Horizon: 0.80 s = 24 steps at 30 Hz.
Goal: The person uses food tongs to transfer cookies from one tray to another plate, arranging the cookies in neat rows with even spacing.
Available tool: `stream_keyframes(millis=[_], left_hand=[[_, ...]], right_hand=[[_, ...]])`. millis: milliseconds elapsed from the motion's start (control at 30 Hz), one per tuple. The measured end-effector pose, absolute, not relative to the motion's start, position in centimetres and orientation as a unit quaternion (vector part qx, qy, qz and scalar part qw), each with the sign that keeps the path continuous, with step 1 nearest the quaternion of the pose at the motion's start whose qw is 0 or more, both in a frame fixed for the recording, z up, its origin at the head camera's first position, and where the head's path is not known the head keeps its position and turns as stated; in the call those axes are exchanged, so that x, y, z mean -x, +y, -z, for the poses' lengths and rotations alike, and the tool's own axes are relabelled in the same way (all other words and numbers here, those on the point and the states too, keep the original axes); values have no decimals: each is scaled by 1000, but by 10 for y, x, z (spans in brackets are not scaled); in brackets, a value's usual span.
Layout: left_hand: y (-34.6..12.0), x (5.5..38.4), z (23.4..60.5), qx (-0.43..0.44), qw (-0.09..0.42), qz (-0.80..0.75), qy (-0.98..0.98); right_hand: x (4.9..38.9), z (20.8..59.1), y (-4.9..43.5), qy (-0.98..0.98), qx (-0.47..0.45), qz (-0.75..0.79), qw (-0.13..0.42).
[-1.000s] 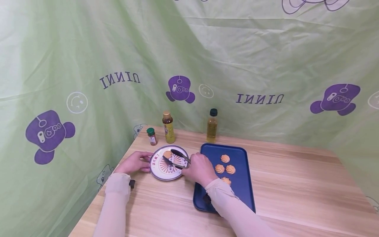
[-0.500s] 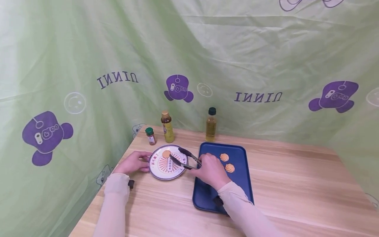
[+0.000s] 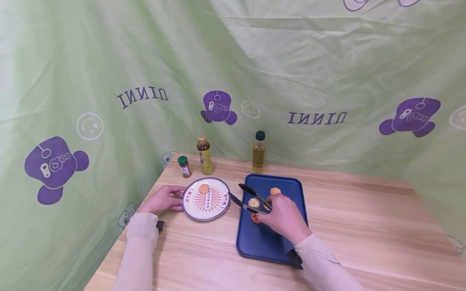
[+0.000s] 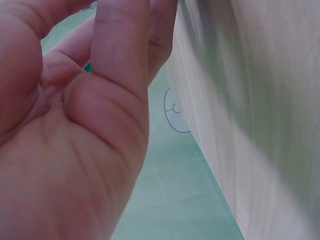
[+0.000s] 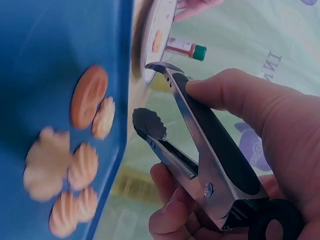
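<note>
My right hand (image 3: 287, 216) grips black-and-silver food tongs (image 5: 200, 145) above the blue tray's left side. The tongs' tips stand apart with nothing between them. Several cookies lie on the blue tray (image 3: 251, 246): a pale scalloped cookie (image 5: 47, 164), a browner cookie with hollows (image 5: 89, 97) and swirled ones. The hand and tongs partly cover them in the head view. A white patterned plate (image 3: 194, 212) left of the tray bears one round cookie (image 3: 204, 188). At the plate's left rim, my left hand (image 3: 164, 199) holds the edge with bent fingers; its wrist view does not show the plate.
Behind the plate stand a small green-capped spice jar (image 3: 184, 167) and a yellow-labelled bottle (image 3: 205, 155). A dark-capped oil bottle (image 3: 259, 152) is behind the tray. The wooden table (image 3: 364, 226) extends to the right, and a green printed curtain (image 3: 309, 72) hangs around it.
My right hand and the tongs have moved right, from over the plate to over the tray. The cookie between the tongs' tips now lies free on the plate. My left hand stays put.
</note>
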<state>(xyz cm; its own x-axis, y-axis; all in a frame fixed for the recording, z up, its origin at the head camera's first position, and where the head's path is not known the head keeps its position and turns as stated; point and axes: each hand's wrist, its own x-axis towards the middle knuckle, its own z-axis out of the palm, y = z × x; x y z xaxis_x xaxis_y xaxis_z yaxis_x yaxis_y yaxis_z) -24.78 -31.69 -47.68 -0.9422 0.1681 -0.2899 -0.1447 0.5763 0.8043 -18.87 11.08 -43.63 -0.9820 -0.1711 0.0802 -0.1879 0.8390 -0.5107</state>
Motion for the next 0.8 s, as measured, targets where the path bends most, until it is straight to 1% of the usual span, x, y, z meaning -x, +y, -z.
stream_keyframes(millis=[133,300,800], left_hand=[[-318,248,477,-5,172,-457,873],[-319,248,478,0,171,-455,874],[-321,249,479,-8,170,-456,874]], right_hand=[[183,432,130,-963,-100,-248,35],[176,425,152,-965,-95,-244,25],[173,427,203,-972,-61,-223,31]])
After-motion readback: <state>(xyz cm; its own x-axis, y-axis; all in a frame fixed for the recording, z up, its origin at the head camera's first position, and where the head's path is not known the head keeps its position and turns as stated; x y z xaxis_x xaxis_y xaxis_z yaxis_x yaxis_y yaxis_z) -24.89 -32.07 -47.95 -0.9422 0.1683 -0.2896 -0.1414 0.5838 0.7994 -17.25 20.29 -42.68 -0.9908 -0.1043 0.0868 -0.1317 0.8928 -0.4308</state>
